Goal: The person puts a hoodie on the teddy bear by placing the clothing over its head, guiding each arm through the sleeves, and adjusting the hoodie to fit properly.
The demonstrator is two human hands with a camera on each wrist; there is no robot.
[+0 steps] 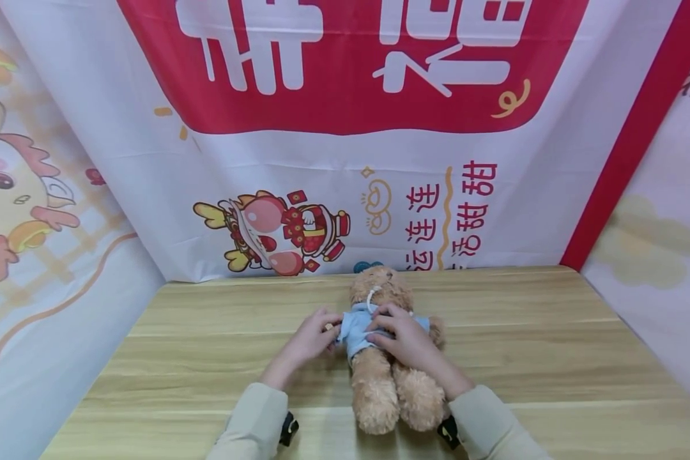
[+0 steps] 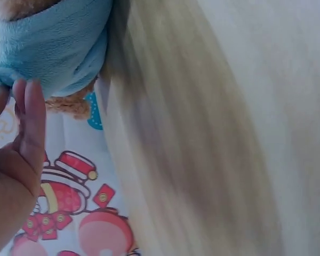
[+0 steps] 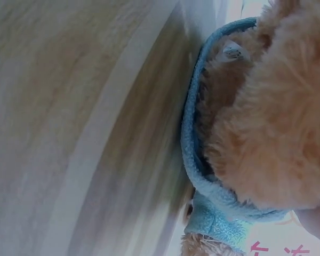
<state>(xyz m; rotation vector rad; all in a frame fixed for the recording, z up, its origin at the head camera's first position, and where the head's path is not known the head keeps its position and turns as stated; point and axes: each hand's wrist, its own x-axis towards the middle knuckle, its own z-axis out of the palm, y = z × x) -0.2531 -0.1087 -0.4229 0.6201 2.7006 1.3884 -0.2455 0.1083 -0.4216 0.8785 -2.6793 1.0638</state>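
Observation:
A light-brown plush teddy bear (image 1: 372, 390) lies on its back on the wooden table, head away from me and feet toward me. It wears a light-blue shirt (image 1: 356, 329), and a white cord (image 1: 371, 297) shows near its neck. At the bear's left-hand side in the head view, my left hand (image 1: 312, 335) pinches the shirt's sleeve; the left wrist view shows the fingertips (image 2: 34, 90) at the blue cloth. My right hand (image 1: 407, 337) rests across the shirt front, fingers spread and slightly bent. In the right wrist view only a sliver of that hand shows, beside the bear's fur.
The wooden table (image 1: 523, 345) extends to both sides of the bear. A printed white and red cloth (image 1: 333, 153) hangs behind its far edge. Something teal (image 1: 368, 265) shows just beyond the bear's head.

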